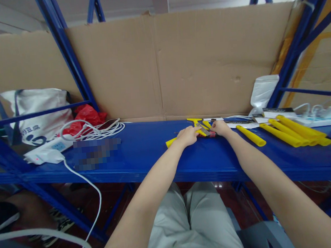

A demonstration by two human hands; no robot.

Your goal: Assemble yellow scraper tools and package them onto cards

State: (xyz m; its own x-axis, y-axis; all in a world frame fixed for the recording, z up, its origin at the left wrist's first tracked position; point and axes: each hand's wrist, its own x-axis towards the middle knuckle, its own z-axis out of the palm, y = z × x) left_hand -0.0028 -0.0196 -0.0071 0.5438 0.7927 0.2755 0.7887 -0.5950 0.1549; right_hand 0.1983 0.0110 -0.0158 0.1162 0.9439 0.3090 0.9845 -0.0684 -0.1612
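My left hand (188,135) is closed on a yellow T-headed tool (195,121) over the blue shelf. A grey flat piece (203,130) lies against the tool between my hands. The end of a yellow tube (171,142) sticks out to the left of my left hand; whether it belongs to the same tool is hidden. My right hand (219,128) is closed beside the grey piece, fingertips pinched together, and what they hold is too small to make out. Just below those fingers shows a small red item (212,134).
One yellow tube (251,135) and a pile of several more (296,131) lie to the right, by small boxes (279,112) and a power strip (320,120). At left are another power strip (50,149), coiled white cables (108,131) and a cloth bag (38,114). Cardboard (200,63) stands behind.
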